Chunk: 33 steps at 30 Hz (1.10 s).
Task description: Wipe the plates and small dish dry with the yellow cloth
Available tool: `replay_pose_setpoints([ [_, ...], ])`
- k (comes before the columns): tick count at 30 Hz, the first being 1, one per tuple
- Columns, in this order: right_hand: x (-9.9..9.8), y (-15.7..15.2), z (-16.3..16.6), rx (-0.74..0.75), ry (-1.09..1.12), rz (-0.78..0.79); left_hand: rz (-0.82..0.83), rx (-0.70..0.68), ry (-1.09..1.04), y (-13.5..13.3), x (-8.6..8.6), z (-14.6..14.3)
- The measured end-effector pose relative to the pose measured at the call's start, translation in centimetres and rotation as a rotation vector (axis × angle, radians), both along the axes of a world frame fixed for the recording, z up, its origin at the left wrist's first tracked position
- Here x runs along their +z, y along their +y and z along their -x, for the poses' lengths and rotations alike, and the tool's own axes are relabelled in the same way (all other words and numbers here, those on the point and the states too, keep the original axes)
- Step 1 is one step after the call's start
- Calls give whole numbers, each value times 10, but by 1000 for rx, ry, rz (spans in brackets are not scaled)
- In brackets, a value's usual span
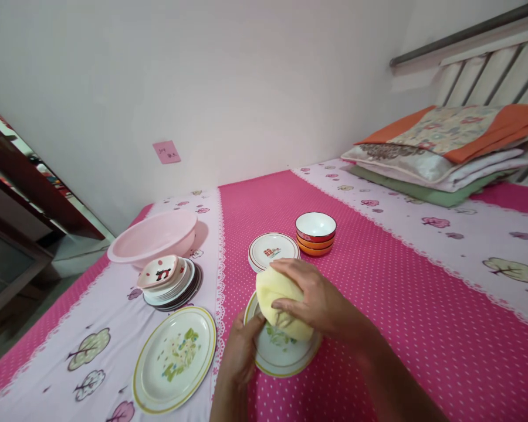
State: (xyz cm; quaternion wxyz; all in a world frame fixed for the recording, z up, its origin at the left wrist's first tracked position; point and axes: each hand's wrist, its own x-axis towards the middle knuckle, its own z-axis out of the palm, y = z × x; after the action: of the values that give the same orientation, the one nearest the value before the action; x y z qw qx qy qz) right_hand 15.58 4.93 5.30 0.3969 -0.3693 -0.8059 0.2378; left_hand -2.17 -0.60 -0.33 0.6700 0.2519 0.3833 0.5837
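My right hand [319,299] is closed on a pale yellow cloth [278,300] and presses it onto a white plate with a green flower pattern [278,358]. My left hand [241,349] grips that plate's near left rim, fingers curled round the edge. The plate lies on the pink dotted bedspread [378,328]. A second, matching plate [175,357] lies flat to the left of my left hand.
A stack of plates topped by a small dish [169,281] and a pink basin [154,235] sit at the left. Small white plates [273,251] and stacked red-orange bowls [315,233] stand behind my hands. Folded bedding [440,158] lies far right by the headboard.
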Motion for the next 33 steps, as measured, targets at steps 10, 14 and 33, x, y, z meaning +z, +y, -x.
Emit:
replay_pose_setpoints([
  [10,-8,8,4,-34,-47,250,-53,-116,86,-5,2,4],
  [14,-12,17,-13,52,156,542,14,-4,68,-6,3,12],
  [33,-59,2,77,152,1211,1173,56,630,-261,11,4,4],
])
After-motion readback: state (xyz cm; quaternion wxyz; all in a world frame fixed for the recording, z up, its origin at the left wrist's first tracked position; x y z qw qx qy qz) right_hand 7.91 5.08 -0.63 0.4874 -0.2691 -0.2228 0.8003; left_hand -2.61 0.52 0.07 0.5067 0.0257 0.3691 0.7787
